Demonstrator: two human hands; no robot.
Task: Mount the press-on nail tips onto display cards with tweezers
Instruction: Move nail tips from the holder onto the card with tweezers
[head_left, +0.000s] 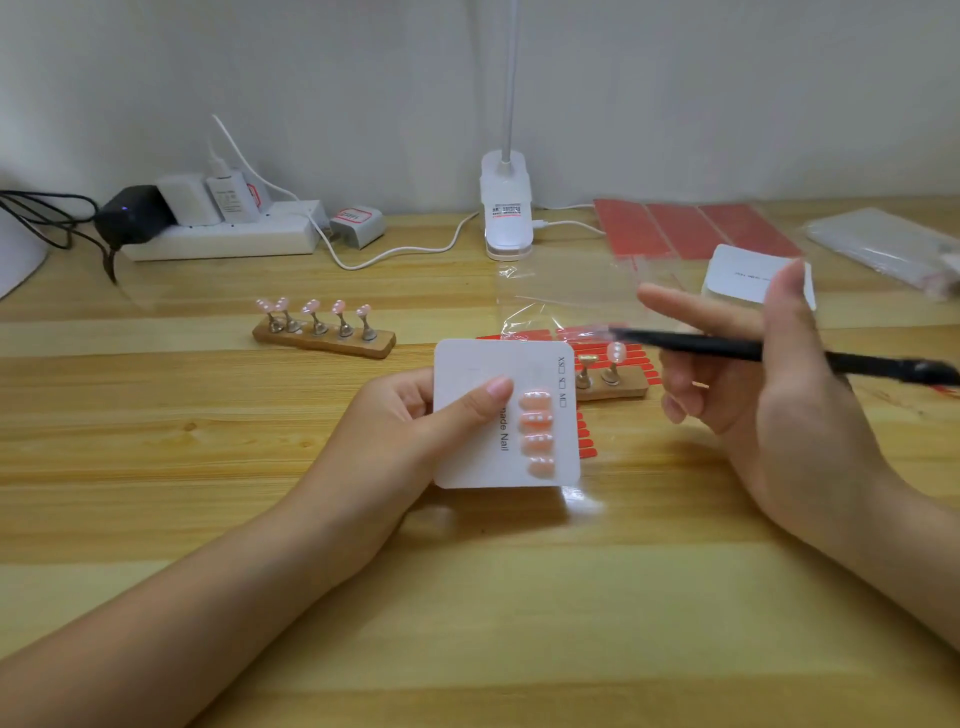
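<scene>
1. Left hand (415, 410) holds display card (506, 415) above the counter (467, 597), thumb pinching its face; four pink nail tips (537, 434) mounted in a column.
2. Right hand (769, 384) grips black tweezers (727, 349), fingers (675, 306) loosely spread.
3. Wooden nail stand (324, 332) behind, well apart, carries more tips.

Two bare forearms, no sleeves in view, left hand (415, 410) w/ short plain nails, right hand (769, 395) w/ thin gold ring (700, 384) on one finger, no wristwear
</scene>
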